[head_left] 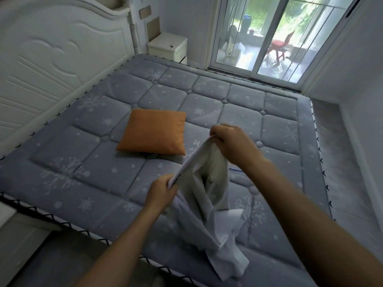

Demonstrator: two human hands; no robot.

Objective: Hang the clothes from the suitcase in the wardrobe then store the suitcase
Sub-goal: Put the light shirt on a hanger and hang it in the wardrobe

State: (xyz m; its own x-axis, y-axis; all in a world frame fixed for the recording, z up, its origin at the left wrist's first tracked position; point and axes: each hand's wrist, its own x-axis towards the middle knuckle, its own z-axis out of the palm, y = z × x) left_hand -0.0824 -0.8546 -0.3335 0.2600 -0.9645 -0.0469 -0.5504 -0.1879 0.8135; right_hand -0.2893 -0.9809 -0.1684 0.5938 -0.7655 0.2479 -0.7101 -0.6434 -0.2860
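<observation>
Your left hand (pixel 160 188) pinches one edge of the shirt (pixel 209 204), fingers curled tight on the cloth. Your right hand (pixel 232 141) grips the same edge higher up and farther out, so the cloth runs taut between the two. The rest of the shirt hangs in folds over the mattress (pixel 83 146), near your edge of it; you cannot tell whether its lower end touches. To your left and ahead the mattress lies open. A pillow (pixel 153 131) rests just beyond your hands, apart from the shirt. The headboard (pixel 51 59) bounds the left side, with a nightstand (pixel 167 46) in the far corner. A glass door (pixel 259 38) stands past the far edge, and a floor strip (pixel 342 162) runs along the right.
</observation>
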